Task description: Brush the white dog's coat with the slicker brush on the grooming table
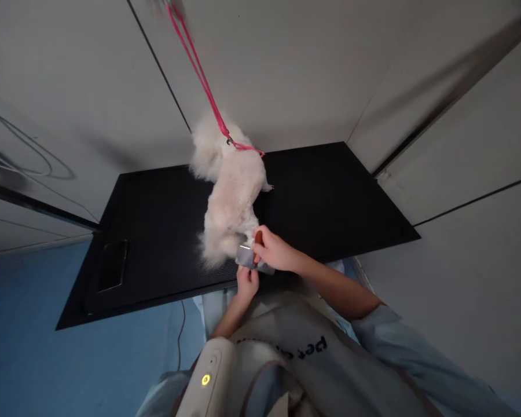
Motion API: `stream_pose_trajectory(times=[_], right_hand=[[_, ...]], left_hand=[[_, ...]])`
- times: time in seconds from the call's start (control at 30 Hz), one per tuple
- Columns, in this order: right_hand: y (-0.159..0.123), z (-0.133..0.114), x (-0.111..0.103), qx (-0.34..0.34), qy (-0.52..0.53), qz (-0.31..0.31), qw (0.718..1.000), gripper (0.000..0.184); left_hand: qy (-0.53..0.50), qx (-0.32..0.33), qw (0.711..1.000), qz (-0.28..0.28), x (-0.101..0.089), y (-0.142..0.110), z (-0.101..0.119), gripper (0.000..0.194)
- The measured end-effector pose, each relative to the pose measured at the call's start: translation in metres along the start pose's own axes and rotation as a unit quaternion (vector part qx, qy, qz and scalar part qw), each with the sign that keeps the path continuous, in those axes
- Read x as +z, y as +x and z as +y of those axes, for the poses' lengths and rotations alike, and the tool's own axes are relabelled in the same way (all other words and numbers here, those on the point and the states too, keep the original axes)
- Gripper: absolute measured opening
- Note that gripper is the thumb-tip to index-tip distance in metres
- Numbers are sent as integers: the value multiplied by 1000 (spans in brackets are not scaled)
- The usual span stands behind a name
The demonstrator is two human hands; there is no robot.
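A fluffy white dog (232, 197) stands on a black table (321, 197), its rear toward me. My right hand (274, 250) is closed round the brown handle of a slicker brush (245, 255), whose grey flat head lies by the dog's hind leg. Just below the brush is my left hand (247, 281), its fingers pinched together close to the hind leg. The brush hides what those fingers hold. Around the dog's neck and shoulder runs a pink leash (202, 78) with a metal clip, stretching up to a fixture above.
A dark phone-like slab (113, 265) lies on the table's left part. A white device (208, 376) with a yellow light sits in front of my chest. Pale wall panels (286, 69) stand behind the table, and cables (21, 162) hang at left. Below is blue floor (125, 353) with a cord.
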State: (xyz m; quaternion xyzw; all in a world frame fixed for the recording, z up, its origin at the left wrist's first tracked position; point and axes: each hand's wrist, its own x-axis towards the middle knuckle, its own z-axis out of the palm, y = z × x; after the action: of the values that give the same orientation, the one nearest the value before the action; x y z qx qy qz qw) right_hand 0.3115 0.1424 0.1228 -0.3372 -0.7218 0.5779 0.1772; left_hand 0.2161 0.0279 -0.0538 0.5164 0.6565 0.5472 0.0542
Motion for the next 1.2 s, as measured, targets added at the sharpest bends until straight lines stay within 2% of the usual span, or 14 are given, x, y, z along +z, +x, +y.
stream_pose_trajectory(times=[0.13,0.27,0.4,0.53,0.67,0.7,0.77,0.8,0.83,0.93,1.0,1.07,1.13,1.2], right_hand=[[2,-4,-5,-34,-56,100,993,17],[7,-7,-7,-57,-162,18,985,14],[12,-4,-5,-70,-180,100,976,14],[14,-2,-4,-96,-166,0,981,11],[13,-2,-7,-92,-135,114,980,14],[12,-1,-8,-97,-120,98,983,14],[12,4,-9,-92,-75,17,993,11],[12,7,-9,-82,-41,-7,996,10],[14,12,-9,-74,-1,-1,997,10],[20,28,-8,-72,123,76,987,16],[25,40,-6,-58,193,37,979,22],[28,52,-3,-34,268,24,963,27],[29,62,2,-37,342,97,934,30],[27,68,7,-36,395,128,909,30]], left_hand=[[17,15,999,-29,7,-10,-9,28],[-14,-18,998,-56,8,-17,-10,28],[-75,-115,988,-74,6,-17,-7,29],[-131,-183,972,-65,4,-13,-2,17],[-158,-212,963,-43,2,-9,5,20],[-164,-220,961,-40,2,-8,7,17],[-195,-267,943,-45,0,-4,10,7],[-231,-306,922,-54,-2,-2,11,6],[-280,-350,892,-67,-5,0,13,8],[-458,-456,752,-129,-19,5,17,21],[-548,-489,659,-165,-30,6,20,24],[-602,-507,592,-172,-40,4,22,24],[-628,-516,564,-147,-47,2,24,27],[-627,-520,569,-116,-51,-2,25,31]])
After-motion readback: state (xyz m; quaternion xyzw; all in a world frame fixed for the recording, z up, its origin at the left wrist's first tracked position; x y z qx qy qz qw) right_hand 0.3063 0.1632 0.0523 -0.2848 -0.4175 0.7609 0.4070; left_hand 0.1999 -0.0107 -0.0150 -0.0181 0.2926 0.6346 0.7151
